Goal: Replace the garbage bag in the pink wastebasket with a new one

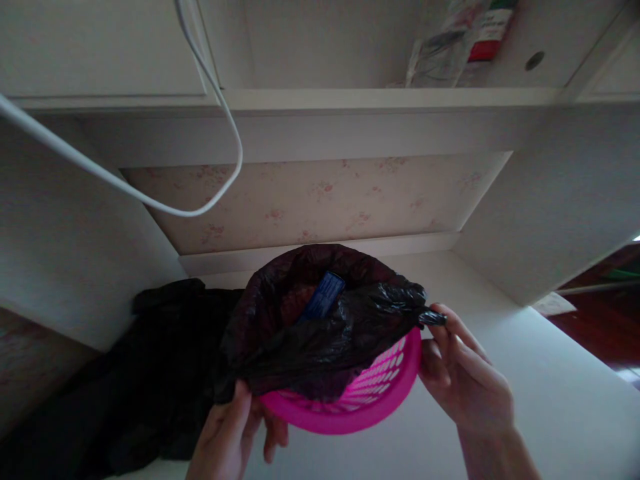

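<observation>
A bright pink slatted plastic basket stands below me, with a black plastic trash bag spread inside it and over part of its rim. Within the bag's mouth rests a small blue box or packet. My right hand pinches a twisted corner of the bag just outside the basket's right rim. At the left rim, my left hand has its thumb pressed on the bag's edge, its fingers partly under the rim. The near side of the rim shows bare pink, pulled free of the bag.
A heap of black fabric lies to the left of the basket on the white surface. A white cable hangs in a loop at the upper left. Above is a shelf holding a red-and-white container and clear plastic packaging.
</observation>
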Motion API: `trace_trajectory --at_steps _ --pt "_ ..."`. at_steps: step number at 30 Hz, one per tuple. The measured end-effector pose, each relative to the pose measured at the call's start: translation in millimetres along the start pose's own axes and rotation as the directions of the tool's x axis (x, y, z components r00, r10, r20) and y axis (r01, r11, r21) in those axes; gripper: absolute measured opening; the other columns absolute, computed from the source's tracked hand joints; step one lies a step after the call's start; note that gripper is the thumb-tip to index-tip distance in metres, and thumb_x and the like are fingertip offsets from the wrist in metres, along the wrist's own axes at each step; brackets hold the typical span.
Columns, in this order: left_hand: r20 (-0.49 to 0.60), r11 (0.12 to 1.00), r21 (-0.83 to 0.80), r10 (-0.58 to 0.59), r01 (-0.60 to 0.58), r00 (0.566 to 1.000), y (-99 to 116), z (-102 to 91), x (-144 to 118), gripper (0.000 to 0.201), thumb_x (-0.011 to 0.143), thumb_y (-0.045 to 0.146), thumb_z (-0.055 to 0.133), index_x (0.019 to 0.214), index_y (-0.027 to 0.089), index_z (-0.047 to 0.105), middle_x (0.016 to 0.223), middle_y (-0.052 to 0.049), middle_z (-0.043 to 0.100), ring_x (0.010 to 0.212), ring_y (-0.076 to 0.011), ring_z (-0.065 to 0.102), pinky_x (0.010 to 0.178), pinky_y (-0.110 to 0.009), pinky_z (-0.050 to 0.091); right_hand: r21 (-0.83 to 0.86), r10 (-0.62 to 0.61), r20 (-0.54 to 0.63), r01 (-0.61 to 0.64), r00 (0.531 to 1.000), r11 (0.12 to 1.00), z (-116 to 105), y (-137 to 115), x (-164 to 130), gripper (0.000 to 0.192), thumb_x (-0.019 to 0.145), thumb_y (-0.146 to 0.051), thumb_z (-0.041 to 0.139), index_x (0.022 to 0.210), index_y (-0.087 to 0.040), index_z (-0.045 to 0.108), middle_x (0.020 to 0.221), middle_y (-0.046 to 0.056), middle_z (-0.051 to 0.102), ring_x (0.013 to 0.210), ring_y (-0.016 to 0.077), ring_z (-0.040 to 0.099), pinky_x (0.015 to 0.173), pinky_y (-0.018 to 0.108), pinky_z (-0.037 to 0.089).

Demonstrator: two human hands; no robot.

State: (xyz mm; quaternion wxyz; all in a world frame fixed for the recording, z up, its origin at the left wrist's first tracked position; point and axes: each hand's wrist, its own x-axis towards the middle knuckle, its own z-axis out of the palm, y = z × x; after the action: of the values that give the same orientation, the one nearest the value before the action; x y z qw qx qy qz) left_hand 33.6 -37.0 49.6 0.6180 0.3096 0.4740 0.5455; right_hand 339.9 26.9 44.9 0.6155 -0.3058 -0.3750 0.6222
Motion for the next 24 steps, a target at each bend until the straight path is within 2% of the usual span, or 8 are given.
trace_trajectory --at_steps 5,8,11,12,15,17,20,24 --pt "-0.027 0.998 0.014 0.060 -0.060 0.998 -3 4.6 24 0.054 0.074 0.067 0.073 0.062 0.015 0.073 0.056 -0.006 0.065 0.054 -0.0158 0.053 0.050 -0.027 0.042 0.153 0.001 -0.012 0.001 1.000 0.988 11 3 31 0.027 0.083 -0.029 0.074 0.109 -0.032 0.074 0.096 -0.003 0.077 0.053 0.0075 0.060 0.050 0.019 0.053" --pt "0.068 0.995 -0.003 0.100 -0.100 0.993 6 -1.9 39 0.051 0.075 0.063 0.075 0.064 0.014 0.074 0.060 -0.006 0.066 0.057 -0.0145 0.055 0.054 -0.024 0.046 0.192 -0.019 0.016 0.016 1.000 0.981 13 3 53 0.014 0.080 -0.027 0.076 0.094 -0.028 0.077 0.072 -0.004 0.074 0.051 0.0083 0.061 0.051 0.018 0.054" --pt "0.265 0.986 -0.157 -0.004 0.047 0.964 19 -26.3 58 0.056 0.081 0.064 0.068 0.058 0.013 0.072 0.053 -0.006 0.063 0.057 -0.0158 0.061 0.066 -0.027 0.055 0.209 0.041 -0.001 -0.040 0.999 0.977 4 4 74 0.012 0.085 -0.033 0.071 0.094 -0.026 0.076 0.076 -0.003 0.077 0.053 0.0093 0.065 0.052 0.019 0.055" --pt "0.269 0.963 -0.248 -0.039 0.108 0.962 23 -36.7 65 0.055 0.083 0.062 0.066 0.059 0.014 0.073 0.052 -0.006 0.064 0.058 -0.0179 0.064 0.073 -0.031 0.058 0.206 0.086 -0.016 -0.081 0.996 0.975 -1 5 81 0.014 0.087 -0.035 0.069 0.095 -0.026 0.076 0.080 -0.003 0.078 0.055 0.0102 0.067 0.053 0.019 0.056" --pt "0.175 0.891 -0.417 -0.117 0.181 0.978 29 -62.3 90 0.039 0.096 0.043 0.053 0.090 0.016 0.080 0.079 -0.009 0.080 0.074 -0.0243 0.076 0.079 -0.041 0.062 0.090 0.238 -0.014 -0.236 0.971 0.968 -16 11 103 0.014 0.087 -0.037 0.066 0.090 -0.026 0.075 0.081 -0.004 0.079 0.064 0.0127 0.072 0.059 0.022 0.059" --pt "0.139 0.874 -0.449 -0.135 0.184 0.981 32 -69.1 105 0.036 0.099 0.036 0.048 0.099 0.018 0.079 0.094 -0.010 0.082 0.081 -0.0245 0.077 0.078 -0.039 0.063 -0.018 0.301 0.021 -0.301 0.953 0.953 -21 15 115 0.013 0.083 -0.036 0.068 0.080 -0.024 0.073 0.076 -0.002 0.078 0.064 0.0152 0.072 0.063 0.026 0.060" --pt "0.127 0.891 -0.393 -0.190 0.225 0.974 38 -65.5 124 0.032 0.097 0.034 0.052 0.098 0.018 0.079 0.087 -0.008 0.082 0.083 -0.0247 0.078 0.081 -0.037 0.062 -0.103 0.329 0.068 -0.322 0.942 0.941 -18 15 129 0.016 0.079 -0.036 0.068 0.072 -0.022 0.070 0.068 0.002 0.076 0.068 0.0211 0.073 0.071 0.034 0.061" --pt "0.070 0.945 -0.251 -0.198 0.209 0.978 57 -53.2 142 0.028 0.094 0.025 0.054 0.095 0.014 0.079 0.084 -0.011 0.081 0.087 -0.0291 0.078 0.088 -0.043 0.061 -0.164 0.330 0.085 -0.314 0.940 0.935 -4 6 145 0.014 0.075 -0.036 0.066 0.069 -0.023 0.067 0.065 0.003 0.074 0.074 0.0255 0.074 0.076 0.038 0.061"
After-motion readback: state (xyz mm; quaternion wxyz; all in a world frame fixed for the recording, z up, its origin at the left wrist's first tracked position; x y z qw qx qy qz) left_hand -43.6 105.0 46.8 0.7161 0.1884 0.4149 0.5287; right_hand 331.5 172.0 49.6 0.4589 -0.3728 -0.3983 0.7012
